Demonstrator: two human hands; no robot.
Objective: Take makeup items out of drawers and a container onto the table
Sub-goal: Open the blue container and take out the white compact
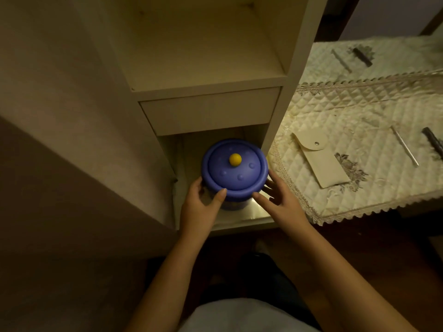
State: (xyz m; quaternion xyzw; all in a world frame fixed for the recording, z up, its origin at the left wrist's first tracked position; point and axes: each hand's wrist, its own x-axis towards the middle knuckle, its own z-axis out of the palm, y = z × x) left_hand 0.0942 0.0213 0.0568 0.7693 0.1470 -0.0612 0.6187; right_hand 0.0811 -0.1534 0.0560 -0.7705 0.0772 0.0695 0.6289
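We judge the blue lidded jar (233, 204) rigid, slick, light; hold its wall, not the lid (247, 174). Left hand (203, 202) grip curls round it at 8 o'clock; right hand (281, 197) spread at 4.

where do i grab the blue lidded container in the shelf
Grip the blue container by its round body under the overhanging lid rim, on both sides, reaching in from the cubby's open front. The small yellow knob would likely lift only the lid.

The round blue plastic lid (235, 167) with a yellow knob hid most of the pale jar (233, 206) beneath it and all its contents. Far right of that lid, a dark slim stick (432, 140) ran off the picture's edge.
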